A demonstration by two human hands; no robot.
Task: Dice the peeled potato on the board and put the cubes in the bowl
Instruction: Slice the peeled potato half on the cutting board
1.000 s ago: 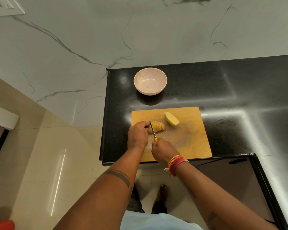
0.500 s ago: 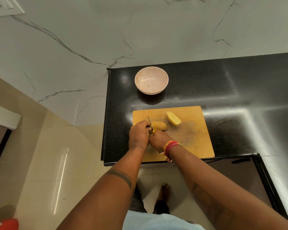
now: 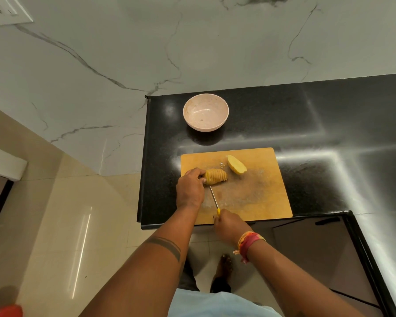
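Left hand (image 3: 189,191) fingers curled on sliced potato half (image 3: 215,176), on board (image 3: 256,193). Right hand (image 3: 228,225) gripping knife (image 3: 213,197). Second half (image 3: 236,164) behind. Bowl (image 3: 205,114) on counter (image 3: 329,124) beyond board.

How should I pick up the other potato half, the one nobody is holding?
Probably from above, pinching the uncut potato half across its narrow width. It lies free on the cutting board, apart from the sliced half, with room on both long sides for fingers. Its ends taper, so grip the fat middle.
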